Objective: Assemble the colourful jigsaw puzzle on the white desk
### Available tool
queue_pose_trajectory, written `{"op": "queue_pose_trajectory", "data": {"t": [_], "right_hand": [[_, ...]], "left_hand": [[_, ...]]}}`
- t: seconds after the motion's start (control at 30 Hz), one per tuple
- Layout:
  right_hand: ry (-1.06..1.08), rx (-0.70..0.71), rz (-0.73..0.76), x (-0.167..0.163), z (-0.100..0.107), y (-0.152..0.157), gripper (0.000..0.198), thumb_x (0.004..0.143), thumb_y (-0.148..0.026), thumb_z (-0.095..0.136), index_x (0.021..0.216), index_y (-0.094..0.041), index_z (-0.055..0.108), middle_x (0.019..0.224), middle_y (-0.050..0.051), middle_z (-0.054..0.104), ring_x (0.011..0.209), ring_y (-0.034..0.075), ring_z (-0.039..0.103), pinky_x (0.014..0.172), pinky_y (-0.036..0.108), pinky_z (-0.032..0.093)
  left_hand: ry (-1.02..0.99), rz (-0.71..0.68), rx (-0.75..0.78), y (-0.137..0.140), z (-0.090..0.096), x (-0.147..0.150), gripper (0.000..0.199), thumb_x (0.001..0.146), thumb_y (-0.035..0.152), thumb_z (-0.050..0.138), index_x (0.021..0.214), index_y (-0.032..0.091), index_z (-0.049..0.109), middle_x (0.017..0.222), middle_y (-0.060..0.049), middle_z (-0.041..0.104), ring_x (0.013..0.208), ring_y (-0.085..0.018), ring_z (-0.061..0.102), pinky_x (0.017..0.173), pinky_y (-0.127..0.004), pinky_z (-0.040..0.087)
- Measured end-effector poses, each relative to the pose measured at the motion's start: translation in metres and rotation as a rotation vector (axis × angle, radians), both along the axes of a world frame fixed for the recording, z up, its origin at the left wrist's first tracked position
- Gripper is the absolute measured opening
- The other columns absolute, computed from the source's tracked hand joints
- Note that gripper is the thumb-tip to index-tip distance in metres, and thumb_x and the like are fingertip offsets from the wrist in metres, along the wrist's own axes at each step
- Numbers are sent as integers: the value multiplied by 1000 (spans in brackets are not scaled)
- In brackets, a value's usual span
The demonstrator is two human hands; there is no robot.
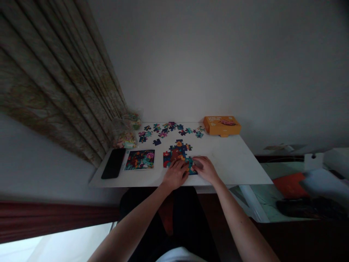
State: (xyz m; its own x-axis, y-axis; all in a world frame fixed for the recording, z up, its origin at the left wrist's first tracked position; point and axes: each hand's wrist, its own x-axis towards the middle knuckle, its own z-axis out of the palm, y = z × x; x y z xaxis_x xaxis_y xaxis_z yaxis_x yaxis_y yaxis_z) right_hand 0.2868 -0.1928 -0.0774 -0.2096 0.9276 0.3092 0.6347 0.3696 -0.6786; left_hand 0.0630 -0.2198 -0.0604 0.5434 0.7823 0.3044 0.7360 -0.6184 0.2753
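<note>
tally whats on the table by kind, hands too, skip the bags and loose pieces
Hands (left hand, right hand): 2
Part-built puzzle: 1
Picture card: 1
Black device: 1
Orange box: 1
Total: 6

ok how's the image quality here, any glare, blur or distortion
Head view: dim overall, the wall darkening toward the corners; brightest patch at lower left; no harsh glare on the white table; fine detail on the loose puzzle pieces and lettering on the orange box soft; curtain steeply slanted, probably wide-angle stretch.
</note>
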Motion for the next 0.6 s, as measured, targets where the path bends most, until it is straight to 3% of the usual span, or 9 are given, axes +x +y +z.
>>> {"op": "queue_pose_trajectory", "data": {"t": [0.33, 0.47, 0.6], "right_hand": [[1, 13, 16, -1, 0, -2, 20, 85, -23, 72, 103, -28, 78, 117, 8, 76, 114, 29, 66, 102, 50, 51], [26, 25, -24, -1, -1, -1, 18, 92, -30, 66, 107, -27, 77, 117, 10, 74, 114, 29, 65, 104, 50, 50], [18, 74, -137, 0, -2, 3, 22, 99, -35, 55, 104, -26, 75, 111, 11, 73, 110, 30, 64, 102, 50, 50]], "left_hand": [[-81, -17, -16, 1, -1, -2, 31, 101, 30, 58, 129, 26, 67, 129, -9, 69, 124, -25, 63, 116, -48, 46], [-114, 101, -31, 51, 13, -33, 29, 100, 26, 55, 125, 26, 69, 131, -9, 69, 124, -26, 64, 110, -45, 50], [23, 504, -106, 131, 39, -87, 41, 96, 21, 56, 136, 15, 62, 141, -17, 61, 135, -31, 55, 115, -44, 43]]}}
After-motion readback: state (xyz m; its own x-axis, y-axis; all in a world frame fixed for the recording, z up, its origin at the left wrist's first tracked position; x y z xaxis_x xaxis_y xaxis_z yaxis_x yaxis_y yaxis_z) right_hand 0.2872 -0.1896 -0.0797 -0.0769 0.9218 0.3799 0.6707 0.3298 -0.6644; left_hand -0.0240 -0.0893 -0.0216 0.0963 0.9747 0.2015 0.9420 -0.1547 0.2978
